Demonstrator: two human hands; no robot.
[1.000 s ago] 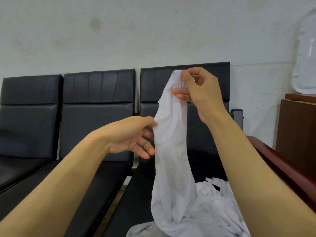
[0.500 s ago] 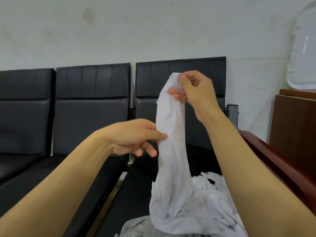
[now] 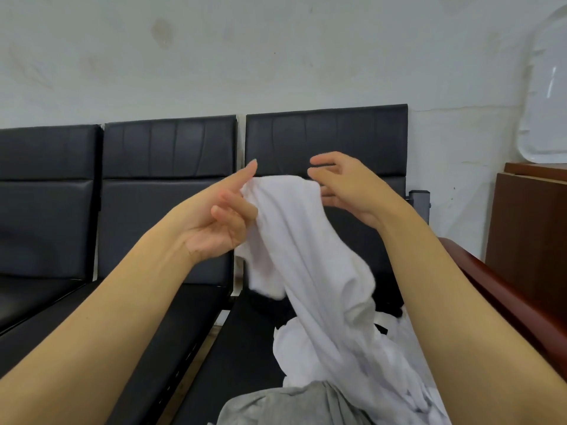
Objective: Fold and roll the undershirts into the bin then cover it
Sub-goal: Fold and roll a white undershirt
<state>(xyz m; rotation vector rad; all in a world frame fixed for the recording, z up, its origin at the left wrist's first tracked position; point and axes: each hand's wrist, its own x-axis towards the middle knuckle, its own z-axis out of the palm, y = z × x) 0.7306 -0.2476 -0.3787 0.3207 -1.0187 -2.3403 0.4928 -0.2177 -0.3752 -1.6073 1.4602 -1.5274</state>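
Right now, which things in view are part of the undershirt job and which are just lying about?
Job:
white undershirt, held up by left hand and right hand
white garments heaped on the seat
grey garment

Lying about:
black chairs
clear plastic item on wooden cabinet

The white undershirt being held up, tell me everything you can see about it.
The white undershirt is thin, soft, plain fabric, bunched and creased rather than spread flat. Its top edge is raised in front of the black chair backrest, stretched between the left hand, which grips one corner, and the right hand, whose fingers sit at the other corner; that grip is partly hidden. The rest drapes down to the seat, trailing into more white cloth beside a grey garment.
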